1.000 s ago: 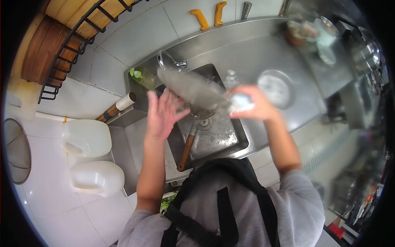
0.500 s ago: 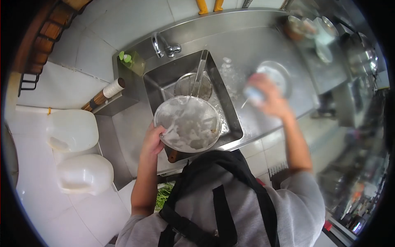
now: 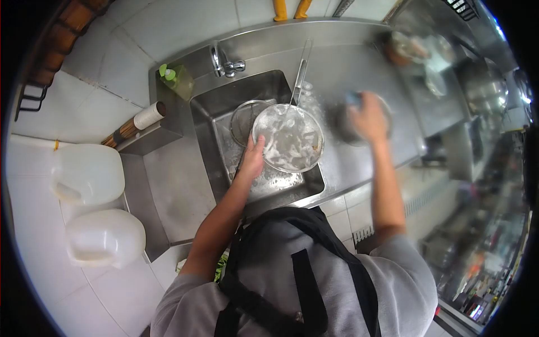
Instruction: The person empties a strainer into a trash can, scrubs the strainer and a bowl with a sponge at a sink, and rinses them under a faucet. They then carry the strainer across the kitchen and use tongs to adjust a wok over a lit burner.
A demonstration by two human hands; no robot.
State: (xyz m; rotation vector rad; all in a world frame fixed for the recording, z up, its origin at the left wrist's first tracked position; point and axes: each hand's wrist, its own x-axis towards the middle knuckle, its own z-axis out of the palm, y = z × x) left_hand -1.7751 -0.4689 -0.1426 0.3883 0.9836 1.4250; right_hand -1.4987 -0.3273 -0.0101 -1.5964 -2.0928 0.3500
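Note:
My left hand (image 3: 253,159) grips the rim of a round mesh strainer (image 3: 289,143) streaked with white suds. Its long wire handle (image 3: 301,73) points up toward the back wall, and the mesh is over the right part of the sink. My right hand (image 3: 370,119) is closed round a bluish sponge (image 3: 353,99), smeared by motion. Beneath that hand, a round metal bowl (image 3: 347,130) rests on the counter, partly covered by it. Down in the sink (image 3: 205,121) lies a second round strainer (image 3: 238,121), partly hidden by the first.
A chrome faucet (image 3: 227,66) stands behind the sink. Left of it are a soap bottle (image 3: 181,83) with a green pump and a bamboo brush (image 3: 135,123). Two white plastic jugs (image 3: 90,174) stand at the left. Blurred bowls (image 3: 415,50) sit at the back right.
My left hand has carried the strainer right and away from me, uncovering more of the sink. My right hand with the sponge has shifted slightly over the bowl.

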